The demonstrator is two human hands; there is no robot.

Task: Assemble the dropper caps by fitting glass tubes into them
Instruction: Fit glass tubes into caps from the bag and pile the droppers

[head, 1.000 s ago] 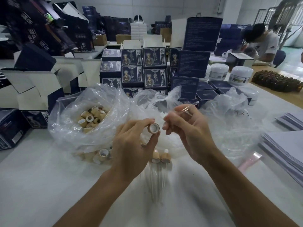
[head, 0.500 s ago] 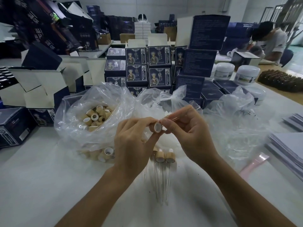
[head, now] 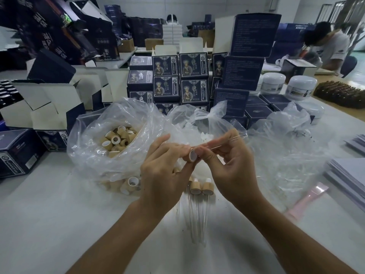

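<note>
Far left: open bag (head: pixel 94 135) holds loose tan caps (head: pixel 116 140), more spilled at its front edge (head: pixel 130 183) – plenty left to fit
Centre: left hand (head: pixel 164 171) pinches one dropper cap (head: pixel 192 155), open end toward right
Below hands: finished droppers (head: pixel 201 187) lie on table (head: pixel 49 214), at least two, so job looks early
Right hand (head: pixel 233 167) pinches glass tube (head: pixel 227 141), tube end at cap mouth; seating cannot tell

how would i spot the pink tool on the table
Start at the stack of grey sheets on the table's right edge. Just left of it, beside the crumpled clear bag, lies the pink tool, flat. It is the only pink thing there.
</note>
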